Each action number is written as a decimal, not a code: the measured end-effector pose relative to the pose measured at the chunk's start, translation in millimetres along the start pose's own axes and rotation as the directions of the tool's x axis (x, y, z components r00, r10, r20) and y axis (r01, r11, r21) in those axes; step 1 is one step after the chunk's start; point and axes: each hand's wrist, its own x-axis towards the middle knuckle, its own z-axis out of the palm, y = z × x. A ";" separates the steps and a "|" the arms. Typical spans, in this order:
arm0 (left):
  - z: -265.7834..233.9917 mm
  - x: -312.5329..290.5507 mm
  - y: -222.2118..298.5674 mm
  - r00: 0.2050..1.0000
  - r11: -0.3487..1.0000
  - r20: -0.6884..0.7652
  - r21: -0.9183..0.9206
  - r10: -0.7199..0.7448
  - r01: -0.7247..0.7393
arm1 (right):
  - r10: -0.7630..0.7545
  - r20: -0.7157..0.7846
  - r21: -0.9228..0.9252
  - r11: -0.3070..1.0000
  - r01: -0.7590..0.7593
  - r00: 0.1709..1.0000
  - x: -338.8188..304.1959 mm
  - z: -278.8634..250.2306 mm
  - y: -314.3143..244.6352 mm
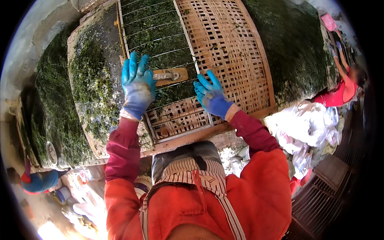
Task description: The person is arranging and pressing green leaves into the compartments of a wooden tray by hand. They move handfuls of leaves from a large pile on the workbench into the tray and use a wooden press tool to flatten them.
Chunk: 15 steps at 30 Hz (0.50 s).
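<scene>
My left hand (138, 89), in a blue-and-teal glove, lies with fingers stretched out across the left rail of a thin metal frame (185, 30). Its thumb side meets the end of a wooden block (180, 75) with a worn raised grip; whether it presses on the block I cannot tell. The frame has several crossbars and rests on a woven bamboo tray (244, 60). Finely shredded green leaves (160, 34) cover the tray inside the frame, except at the near end. My right hand (212, 98), gloved alike, has its fingers apart at the frame's right rail.
Heaps of the same green leaves lie left (60, 92) and right (288, 48) of the tray. White plastic bags (306, 124) sit at the lower right, beside a slatted rack (320, 200). One person in red (340, 94) works at far right; another in blue (42, 182) at far left.
</scene>
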 end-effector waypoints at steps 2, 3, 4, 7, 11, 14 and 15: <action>-15.7 2.2 -3.2 1.000 0.998 -0.012 0.069 -0.011 0.012 | -0.074 0.257 -0.856 0.445 0.263 0.964 7.1 -9.4 -33.2; -21.4 -5.0 -7.5 0.999 0.990 0.003 0.132 -0.044 0.043 | -0.099 0.394 -0.906 -0.208 0.368 0.914 10.5 2.9 -58.9; -32.3 -3.3 -1.8 0.996 0.992 -0.001 0.094 -0.090 0.090 | -0.281 0.377 -0.919 0.002 0.393 0.883 12.2 -4.6 -65.6; -22.4 -22.0 5.8 0.989 0.990 -0.064 0.038 -0.134 0.136 | -0.791 0.241 -0.742 0.223 0.632 0.562 23.7 -27.3 -71.1; 22.2 -66.5 39.1 0.920 0.888 0.025 -0.252 -0.392 0.385 | -0.819 0.293 -0.691 0.176 0.701 0.494 50.8 26.6 -52.9; 53.9 -69.6 35.8 0.965 0.919 0.183 -0.316 -0.186 0.237 | -0.778 0.340 -0.619 0.239 0.748 0.529 66.1 67.3 -39.6; 47.2 -58.5 39.1 0.974 0.903 0.180 -0.381 -0.139 0.199 | -0.780 0.402 -0.695 0.081 0.714 0.480 73.1 66.6 -33.0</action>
